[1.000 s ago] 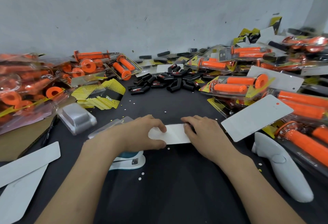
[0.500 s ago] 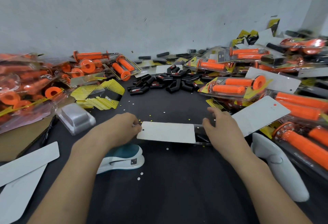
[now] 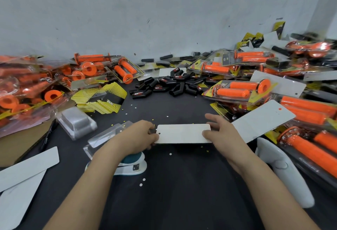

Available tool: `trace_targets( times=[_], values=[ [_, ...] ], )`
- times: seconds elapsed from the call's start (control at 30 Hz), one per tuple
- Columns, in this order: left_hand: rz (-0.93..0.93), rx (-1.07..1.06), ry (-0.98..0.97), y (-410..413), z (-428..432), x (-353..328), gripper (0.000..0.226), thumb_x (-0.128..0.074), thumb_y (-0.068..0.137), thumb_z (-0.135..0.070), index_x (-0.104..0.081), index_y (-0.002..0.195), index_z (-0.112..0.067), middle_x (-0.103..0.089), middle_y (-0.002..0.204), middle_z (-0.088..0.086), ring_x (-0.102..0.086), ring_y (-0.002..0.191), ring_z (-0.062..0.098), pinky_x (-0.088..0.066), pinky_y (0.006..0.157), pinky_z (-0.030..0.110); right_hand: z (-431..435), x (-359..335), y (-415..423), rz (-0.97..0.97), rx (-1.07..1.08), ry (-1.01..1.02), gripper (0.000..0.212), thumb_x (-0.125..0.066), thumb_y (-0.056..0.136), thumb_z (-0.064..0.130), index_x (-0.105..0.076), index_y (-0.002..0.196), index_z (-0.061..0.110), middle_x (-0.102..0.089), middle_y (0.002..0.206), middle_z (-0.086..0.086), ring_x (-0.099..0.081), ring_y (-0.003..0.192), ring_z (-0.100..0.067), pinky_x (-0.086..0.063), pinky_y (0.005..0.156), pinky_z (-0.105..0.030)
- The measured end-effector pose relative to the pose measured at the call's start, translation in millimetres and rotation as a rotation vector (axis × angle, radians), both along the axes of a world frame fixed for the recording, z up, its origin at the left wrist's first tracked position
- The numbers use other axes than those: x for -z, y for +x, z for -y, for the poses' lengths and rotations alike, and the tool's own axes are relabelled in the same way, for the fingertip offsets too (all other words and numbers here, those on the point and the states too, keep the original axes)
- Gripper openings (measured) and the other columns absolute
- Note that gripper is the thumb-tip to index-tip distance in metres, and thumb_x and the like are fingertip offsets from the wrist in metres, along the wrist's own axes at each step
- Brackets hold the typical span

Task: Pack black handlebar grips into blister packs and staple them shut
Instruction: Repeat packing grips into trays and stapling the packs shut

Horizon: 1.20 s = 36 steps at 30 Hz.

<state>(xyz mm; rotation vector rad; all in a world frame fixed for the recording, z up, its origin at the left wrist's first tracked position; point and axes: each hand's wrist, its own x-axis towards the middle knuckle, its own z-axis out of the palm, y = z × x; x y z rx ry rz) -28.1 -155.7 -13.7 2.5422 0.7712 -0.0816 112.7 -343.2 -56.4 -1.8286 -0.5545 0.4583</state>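
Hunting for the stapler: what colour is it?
The stapler is white with a teal top; head view.

The left hand and right hand have drawn apart to the ends of the white card at frame centre, baring its whole face

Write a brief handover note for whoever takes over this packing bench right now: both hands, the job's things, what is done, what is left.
Hands: the left hand pinches the left end of the white backing card; the right hand holds its right end. The card is level, close to the black table.
Things: the stapler sits under the left forearm, untouched. Loose black handlebar grips are piled beyond; empty clear blisters lie to the left.
Done: what is under the card is hidden; no staples show.
Left: staple this pack, then likely pack the loose black handlebar grips.
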Motion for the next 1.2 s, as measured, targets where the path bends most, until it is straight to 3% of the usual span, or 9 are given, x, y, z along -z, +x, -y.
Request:
trace_targets(
  times=[0.27,0.43,0.53,0.67,0.73,0.83,0.97,1.07,1.2],
  values=[
    [0.119,-0.083,-0.257,-2.3,-9.3,6.9,0.016,-0.055,0.099,-0.028,-0.069,0.098,-0.022,-0.074,0.084,0.008,-0.062,0.065,0.011,-0.044,0.064,0.026,0.9,-2.4,-2.8,-0.059,-0.026,0.129,0.058,-0.056,0.096,-0.001,-0.049,0.14,0.036,-0.051,0.143,-0.001,-0.051,0.13,-0.014,-0.045,0.106,-0.033],
    [0.294,-0.107,-0.247,-3.2,-9.0,-0.1,0.017,-0.059,0.097,-0.029,-0.066,0.092,-0.014,-0.07,0.068,0.002,-0.058,0.061,0.011,-0.045,0.06,0.024,3.6,-9.6,-5.2,0.053,-0.035,0.247,0.058,-0.056,0.097,0.0,-0.051,0.139,0.039,-0.05,0.143,0.014,-0.047,0.127,0.004,-0.042,0.098,-0.012],
    [0.486,0.006,-0.143,-8.9,-4.4,-11.3,0.014,-0.06,0.097,-0.031,-0.062,0.087,-0.021,-0.07,0.07,-0.002,-0.058,0.058,0.002,-0.045,0.06,0.02,2.8,-13.8,-2.5,-0.016,0.01,0.348,0.045,-0.061,0.098,0.02,-0.054,0.135,0.044,-0.054,0.139,0.015,-0.048,0.128,0.002,-0.042,0.106,-0.026],
    [0.642,0.184,0.251,-20.1,5.8,-19.8,0.011,-0.06,0.095,-0.036,-0.056,0.086,-0.031,-0.06,0.071,-0.014,-0.057,0.07,0.006,-0.048,0.061,0.02,2.1,-18.7,-3.5,-0.543,0.037,0.483,0.056,-0.057,0.089,0.065,-0.055,0.133,0.03,-0.062,0.126,-0.002,-0.061,0.115,-0.023,-0.052,0.099,-0.047],
    [0.662,0.316,0.509,-25.7,10.4,-21.4,0.007,-0.059,0.096,-0.031,-0.061,0.09,-0.028,-0.054,0.074,-0.021,-0.051,0.07,0.005,-0.051,0.059,0.032,3.9,-19.5,-4.1,-0.787,0.005,0.555,0.068,-0.065,0.087,0.058,-0.052,0.132,0.009,-0.056,0.127,-0.014,-0.064,0.108,-0.033,-0.058,0.088,-0.051],
    [0.712,0.436,0.688,-35.6,11.1,-21.0,0.016,-0.055,0.095,-0.026,-0.068,0.09,-0.02,-0.063,0.085,-0.014,-0.059,0.076,0.013,-0.052,0.054,0.038,4.4,-19.3,-9.3,-0.938,-0.016,0.625,0.046,-0.073,0.089,0.019,-0.053,0.121,-0.007,-0.052,0.126,-0.021,-0.066,0.109,-0.043,-0.062,0.077,-0.046],
    [0.724,0.468,0.707,-49.8,9.1,-14.0,0.021,-0.053,0.094,-0.023,-0.073,0.09,-0.017,-0.07,0.094,-0.008,-0.067,0.084,0.018,-0.056,0.061,0.036,3.4,-20.9,-17.0,-0.876,-0.089,0.612,0.012,-0.065,0.089,0.004,-0.064,0.097,-0.004,-0.067,0.096,-0.014,-0.072,0.088,-0.02,-0.062,0.075,-0.029],
    [0.665,0.404,0.621,-56.6,6.8,-6.1,0.011,-0.062,0.094,-0.022,-0.074,0.095,-0.022,-0.07,0.097,-0.014,-0.065,0.09,0.015,-0.056,0.063,0.039,6.1,-18.2,-22.1,-0.79,-0.09,0.528,0.013,-0.065,0.09,0.004,-0.065,0.103,0.0,-0.072,0.096,-0.014,-0.072,0.08,-0.018,-0.061,0.069,-0.027],
    [0.522,0.059,0.22,-61.2,-9.7,3.2,0.015,-0.059,0.097,-0.034,-0.063,0.11,-0.041,-0.065,0.096,-0.024,-0.061,0.09,0.002,-0.053,0.083,0.036,8.5,-10.8,-31.6,-0.75,0.003,0.475,0.031,-0.064,0.09,-0.001,-0.062,0.12,0.006,-0.07,0.115,-0.022,-0.072,0.085,-0.024,-0.062,0.069,-0.03]
  ],
)
